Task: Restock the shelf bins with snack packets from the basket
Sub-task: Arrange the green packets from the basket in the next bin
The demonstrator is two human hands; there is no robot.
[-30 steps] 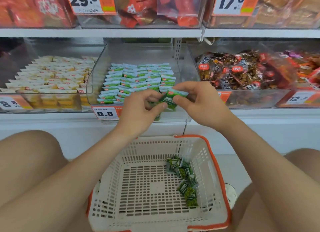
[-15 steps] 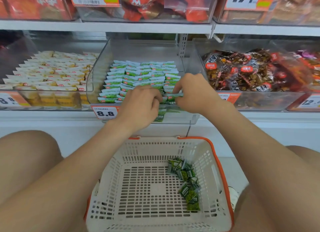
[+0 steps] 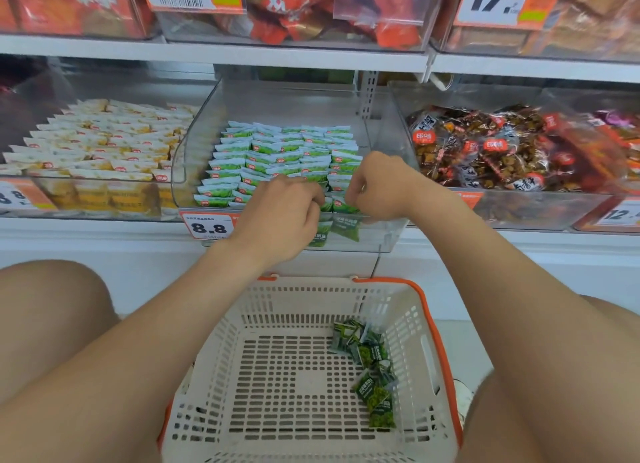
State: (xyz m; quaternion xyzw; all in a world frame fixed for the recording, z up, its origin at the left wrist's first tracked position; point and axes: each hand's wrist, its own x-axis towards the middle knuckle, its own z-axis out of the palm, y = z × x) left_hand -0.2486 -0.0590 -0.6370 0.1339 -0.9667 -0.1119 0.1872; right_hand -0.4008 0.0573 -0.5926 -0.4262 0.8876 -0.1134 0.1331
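- Shelf bin: clear, glossy, smooth plastic.
- Snack packets: glossy printed film.
- Basket: matt cream perforated plastic, orange rim.
- Shelf edge: smooth white painted metal.

Both arms are reaching forward; the left hand is hovering just beside the right hand, both with knuckles up and fingers curling downward.

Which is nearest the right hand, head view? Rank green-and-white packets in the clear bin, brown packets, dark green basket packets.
1. Green-and-white packets, at the right hand.
2. Brown packets, off to its right.
3. Dark green packets, down in the basket.
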